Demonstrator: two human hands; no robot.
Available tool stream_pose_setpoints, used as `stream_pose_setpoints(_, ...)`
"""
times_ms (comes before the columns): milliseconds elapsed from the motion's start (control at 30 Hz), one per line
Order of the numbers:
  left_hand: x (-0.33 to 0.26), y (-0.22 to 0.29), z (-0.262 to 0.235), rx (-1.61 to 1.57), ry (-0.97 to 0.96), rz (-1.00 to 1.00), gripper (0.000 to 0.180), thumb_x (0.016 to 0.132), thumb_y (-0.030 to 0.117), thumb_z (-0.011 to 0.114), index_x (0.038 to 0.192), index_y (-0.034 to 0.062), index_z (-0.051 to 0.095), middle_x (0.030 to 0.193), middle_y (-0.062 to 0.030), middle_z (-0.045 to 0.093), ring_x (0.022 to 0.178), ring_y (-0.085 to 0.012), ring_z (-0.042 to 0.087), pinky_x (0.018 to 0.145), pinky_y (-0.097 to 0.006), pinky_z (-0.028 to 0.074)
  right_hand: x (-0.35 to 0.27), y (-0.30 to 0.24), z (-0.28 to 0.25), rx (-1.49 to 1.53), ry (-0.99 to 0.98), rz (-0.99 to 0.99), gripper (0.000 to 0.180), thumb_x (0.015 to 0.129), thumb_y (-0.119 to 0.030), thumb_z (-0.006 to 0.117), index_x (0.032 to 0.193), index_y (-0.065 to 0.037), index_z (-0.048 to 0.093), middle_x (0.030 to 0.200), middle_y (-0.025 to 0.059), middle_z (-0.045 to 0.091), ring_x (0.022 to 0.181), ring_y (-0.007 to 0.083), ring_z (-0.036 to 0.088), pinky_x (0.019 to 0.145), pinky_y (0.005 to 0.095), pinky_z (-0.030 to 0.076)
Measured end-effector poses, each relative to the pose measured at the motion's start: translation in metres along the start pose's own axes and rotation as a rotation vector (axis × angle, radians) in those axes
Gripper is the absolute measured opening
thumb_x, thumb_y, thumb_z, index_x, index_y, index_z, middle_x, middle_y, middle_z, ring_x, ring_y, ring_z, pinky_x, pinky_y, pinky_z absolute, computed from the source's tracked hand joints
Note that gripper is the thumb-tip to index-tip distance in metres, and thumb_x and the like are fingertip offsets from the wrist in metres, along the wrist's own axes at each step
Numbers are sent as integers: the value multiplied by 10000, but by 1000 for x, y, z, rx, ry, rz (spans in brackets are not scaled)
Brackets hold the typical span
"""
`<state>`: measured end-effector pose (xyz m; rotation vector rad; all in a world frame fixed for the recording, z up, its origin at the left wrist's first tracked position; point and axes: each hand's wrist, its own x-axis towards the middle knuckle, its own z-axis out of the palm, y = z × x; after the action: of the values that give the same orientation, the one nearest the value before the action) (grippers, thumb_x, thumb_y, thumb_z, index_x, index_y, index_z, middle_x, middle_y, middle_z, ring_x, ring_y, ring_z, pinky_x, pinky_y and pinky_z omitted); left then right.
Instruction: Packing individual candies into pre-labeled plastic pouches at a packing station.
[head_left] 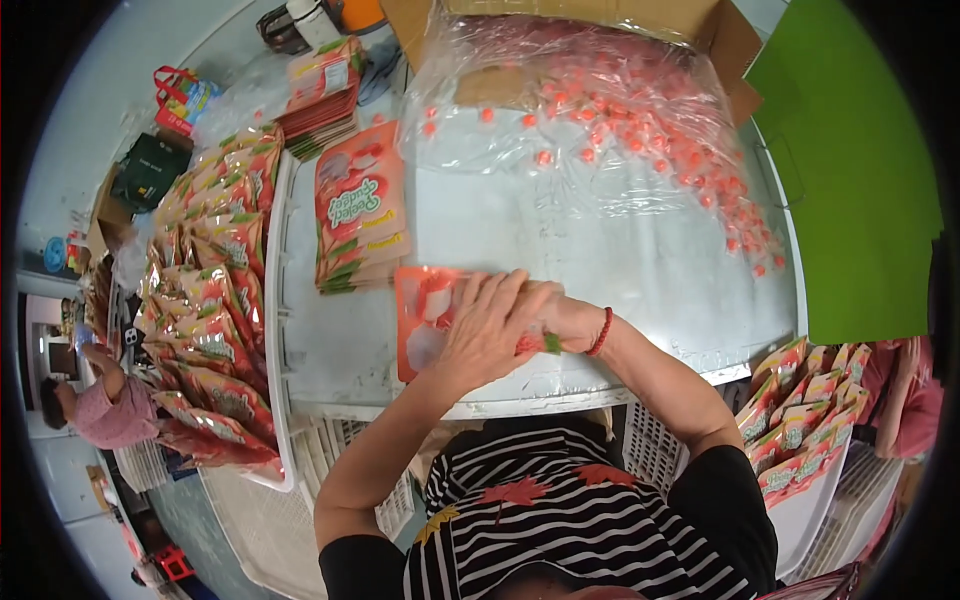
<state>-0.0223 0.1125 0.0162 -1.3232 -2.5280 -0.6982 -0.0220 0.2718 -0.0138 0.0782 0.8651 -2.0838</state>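
Note:
A flat red-and-pink printed pouch (418, 315) lies near the front edge of the pale worktable (600, 250). My left hand (487, 325) rests across it, fingers stretched out and pointing to the far right. At the pouch's right end is my right hand (566, 318), with a red bead bracelet (601, 332) at the wrist. Its fingers are mostly hidden beneath my left hand, so their grip does not show. Just beyond, to the left, similar pouches lie in an overlapping pile (358, 205). Small wrapped red-and-white pieces (635, 145) spread from a clear plastic bag (460, 140).
A cardboard box (735, 50) stands at the far side under the bag. To the left, a white crate (281, 380) holds many filled pouches; more filled pouches (810, 420) are at right. A pouch stack (318, 105) sits far left. Other people (110, 405) are at both sides.

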Motion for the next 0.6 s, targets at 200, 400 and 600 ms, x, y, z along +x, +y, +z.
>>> stream_pose_setpoints(200, -14, -28, -8, 38, -9, -190, 687, 622, 217, 771, 1232, 61, 498, 1184, -149, 514, 1051, -338, 502, 927, -452, 380, -15, -46, -10, -842, -104, -282, 247, 924, -171, 548, 1090, -7, 627, 1078, 71, 628, 955, 129, 582, 822, 271, 481)
stream_pose_setpoints(400, -30, -28, -29, 23, 131, -399, 829, 584, 189, 835, 1278, 18, 416, 1168, -163, 525, 1067, -356, 498, 918, -449, 398, -5, -131, -147, -1730, 1213, -751, 389, 844, -206, 600, 1167, 6, 558, 1185, 218, 545, 1069, 404, 514, 928, 430, 410)
stream_pose_setpoints(600, -33, -14, -26, 23, 160, -472, 910, 560, 165, 854, 1313, 14, 365, 1197, -170, 510, 1092, -351, 491, 937, -442, 392, 27, -213, -181, -1821, 1584, -486, 763, 828, -581, 535, 1378, -82, 361, 1421, 205, 334, 1288, 427, 328, 1034, 575, 247)
